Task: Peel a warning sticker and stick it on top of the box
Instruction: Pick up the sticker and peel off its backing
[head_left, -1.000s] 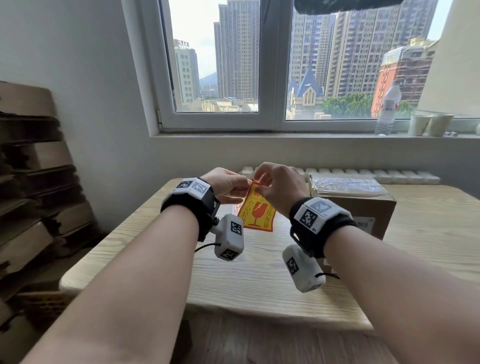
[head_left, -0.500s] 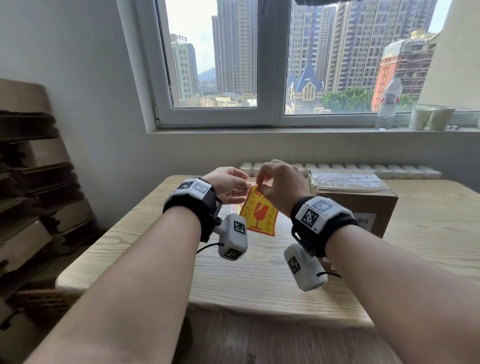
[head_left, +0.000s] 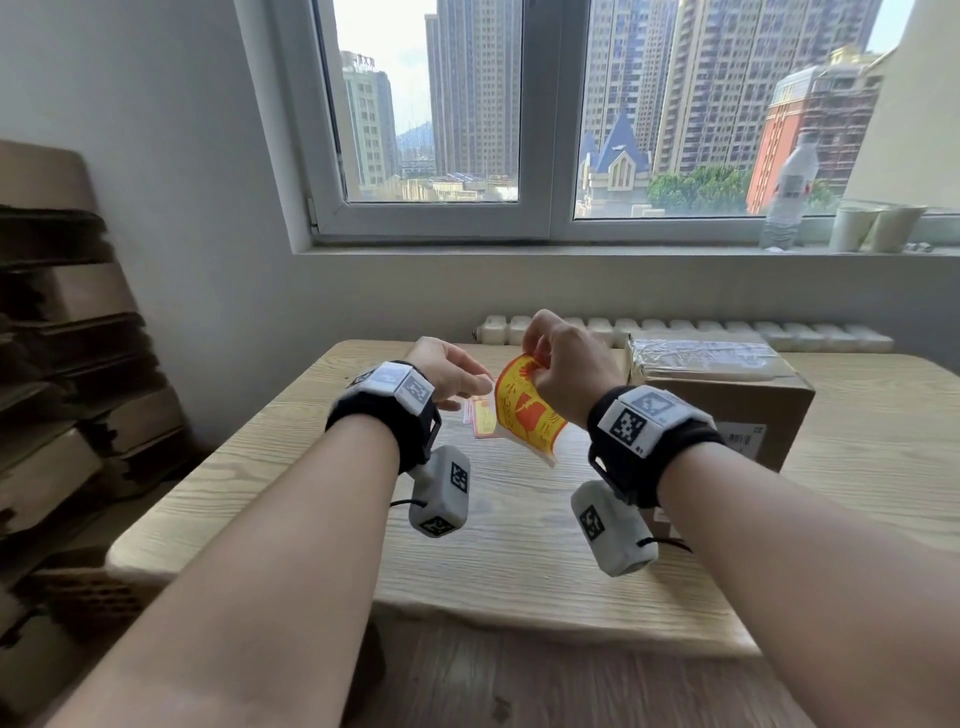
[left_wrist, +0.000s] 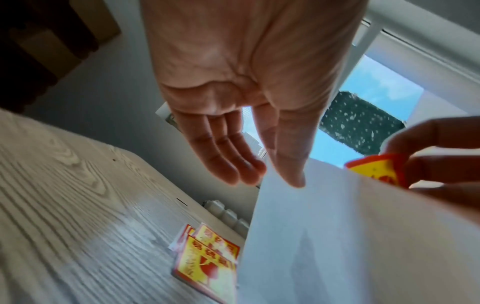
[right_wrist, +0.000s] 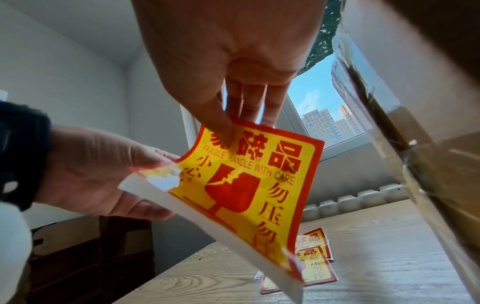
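Above the desk (head_left: 519, 545), the right hand (head_left: 566, 364) pinches the warning sticker (right_wrist: 249, 181) by its top edge. The left hand (head_left: 447, 371) pinches its white backing (right_wrist: 202, 222). The box (head_left: 727, 395) stands just right.

"fragile handle with care" and 易碎品 in red on the yellow warning sticker (right_wrist: 249, 181)

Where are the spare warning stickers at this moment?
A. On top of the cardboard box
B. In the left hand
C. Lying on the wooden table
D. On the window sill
C: the spare stickers lie flat on the wooden table, beside the cardboard box, not on it.
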